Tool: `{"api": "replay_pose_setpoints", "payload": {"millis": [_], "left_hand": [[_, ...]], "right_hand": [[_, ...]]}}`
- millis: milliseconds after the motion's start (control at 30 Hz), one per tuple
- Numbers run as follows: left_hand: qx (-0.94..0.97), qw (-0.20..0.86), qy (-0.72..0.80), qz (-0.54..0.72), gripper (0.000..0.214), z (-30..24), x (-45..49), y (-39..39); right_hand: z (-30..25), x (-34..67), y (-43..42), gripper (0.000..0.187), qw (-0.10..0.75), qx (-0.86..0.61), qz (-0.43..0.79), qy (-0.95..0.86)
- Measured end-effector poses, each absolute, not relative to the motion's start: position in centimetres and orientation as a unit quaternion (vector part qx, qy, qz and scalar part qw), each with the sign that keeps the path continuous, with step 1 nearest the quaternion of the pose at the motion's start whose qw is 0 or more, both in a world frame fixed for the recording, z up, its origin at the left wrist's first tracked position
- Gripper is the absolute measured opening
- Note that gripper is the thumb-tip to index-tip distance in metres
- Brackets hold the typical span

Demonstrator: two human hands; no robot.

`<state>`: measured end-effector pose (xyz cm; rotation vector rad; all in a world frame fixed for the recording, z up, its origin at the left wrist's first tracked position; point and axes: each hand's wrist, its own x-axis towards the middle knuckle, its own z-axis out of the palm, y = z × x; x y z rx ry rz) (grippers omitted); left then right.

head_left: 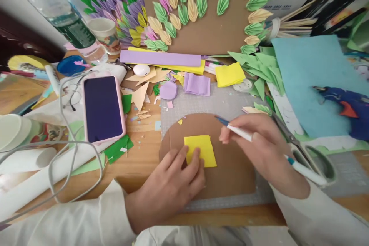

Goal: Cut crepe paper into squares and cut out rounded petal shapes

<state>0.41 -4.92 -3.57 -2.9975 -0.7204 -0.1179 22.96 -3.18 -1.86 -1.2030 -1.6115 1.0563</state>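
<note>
My left hand [173, 178] rests its spread fingertips on a small yellow paper square [205, 152], pressing it flat. Under the square lies a rounded piece of brown cardboard [230, 173] on a grey cutting mat [221, 102]. My right hand [259, 148] is closed round a white pen [240, 133] with a blue tip. The pen points left, up and to the right of the square, apart from it. Scissors [309, 157] lie beside my right hand, partly behind it.
A phone [103, 109] and a looped cable [77, 142] lie left. Yellow [230, 75] and purple [197, 84] folded papers sit behind the cardboard. A blue glue gun [346, 102] rests on blue paper [305, 65] at right. A bottle [66, 23] and pleated paper leaves [201, 2] stand at the back.
</note>
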Motion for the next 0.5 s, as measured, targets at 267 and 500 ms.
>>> {"api": "replay_pose_setpoints", "payload": {"millis": [267, 500], "left_hand": [[-0.971, -0.015, -0.227, -0.069, 0.020, -4.0, 0.6, -4.4], [-0.972, -0.038, -0.228, -0.050, 0.025, -3.6, 0.6, -4.5]], "right_hand": [[-4.3, 19.7, -4.1, 0.007, 0.398, -0.499, 0.523, -0.566], [-4.5, 20.4, -4.1, 0.014, 0.398, -0.539, 0.455, -0.587]]}}
